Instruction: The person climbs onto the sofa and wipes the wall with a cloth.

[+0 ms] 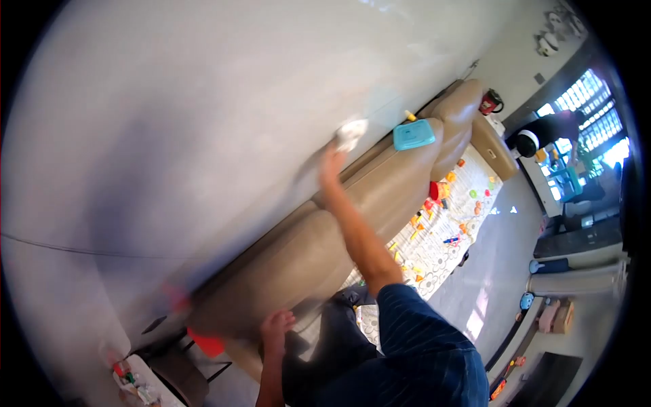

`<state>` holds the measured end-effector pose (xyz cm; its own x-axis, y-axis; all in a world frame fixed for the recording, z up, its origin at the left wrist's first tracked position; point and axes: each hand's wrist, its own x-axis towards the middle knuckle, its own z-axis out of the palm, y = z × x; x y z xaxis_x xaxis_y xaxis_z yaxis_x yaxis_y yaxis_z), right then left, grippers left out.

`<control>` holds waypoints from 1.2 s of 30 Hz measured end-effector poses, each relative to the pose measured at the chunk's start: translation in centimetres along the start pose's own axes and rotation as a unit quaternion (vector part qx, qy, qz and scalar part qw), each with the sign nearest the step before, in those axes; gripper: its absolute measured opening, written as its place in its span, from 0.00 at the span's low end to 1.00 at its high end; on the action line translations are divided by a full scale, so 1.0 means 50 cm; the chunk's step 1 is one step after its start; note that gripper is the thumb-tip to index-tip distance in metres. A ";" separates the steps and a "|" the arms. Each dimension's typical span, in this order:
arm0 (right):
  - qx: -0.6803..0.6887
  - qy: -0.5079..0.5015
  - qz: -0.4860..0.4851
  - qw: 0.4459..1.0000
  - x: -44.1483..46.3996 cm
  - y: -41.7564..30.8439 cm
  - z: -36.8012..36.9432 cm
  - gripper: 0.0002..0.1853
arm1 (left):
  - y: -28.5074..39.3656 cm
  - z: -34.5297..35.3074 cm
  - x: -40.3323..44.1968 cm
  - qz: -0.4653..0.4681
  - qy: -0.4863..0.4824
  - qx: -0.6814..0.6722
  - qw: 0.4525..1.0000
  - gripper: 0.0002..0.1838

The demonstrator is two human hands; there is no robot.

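My right hand [332, 163] reaches out along the wall [224, 115], closed around a crumpled white cloth [352, 134]. The cloth is somewhat blurred and appears to lie against the wall, just above the sofa's backrest. Lower down, my left hand [277, 324] is beside the near part of the brown sofa [285, 264], above my leg. Its fingers are loosely bent and apart, and nothing shows in them. A light-blue plastic box or lid [414, 135] rests on top of the backrest, beyond my right hand, with a small yellow item [410, 116] by it.
Colourful toy pieces and a red tub [439, 190] lie on the patterned sofa cover [434, 254]. A red and black jug [491, 102] stands at the sofa's far end. Nearby are a brown chair [178, 376] and a white table edge [159, 390]. Another person [559, 129] is near the window.
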<state>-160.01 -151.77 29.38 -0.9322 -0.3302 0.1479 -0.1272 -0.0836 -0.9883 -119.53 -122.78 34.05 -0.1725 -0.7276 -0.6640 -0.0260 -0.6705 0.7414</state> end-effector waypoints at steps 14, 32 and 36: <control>0.032 -0.143 0.228 0.963 -0.797 -0.259 0.188 0.16 | 0.240 -0.259 0.178 0.081 0.066 -0.259 0.960 0.26; 0.015 -0.560 0.079 0.825 -1.334 -0.355 0.299 0.10 | 0.221 -0.699 0.032 0.394 0.118 -0.309 0.858 0.22; 0.039 -0.700 0.023 0.712 -1.351 -0.280 0.329 0.09 | 0.248 -0.751 -0.026 0.257 0.193 -0.427 0.845 0.24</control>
<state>-89.70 -143.74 33.80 0.3251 -0.9438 0.0605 -0.0364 -0.0764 -0.9964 -82.64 -135.61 40.45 0.3929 -0.8375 -0.3797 0.7035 0.0079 0.7106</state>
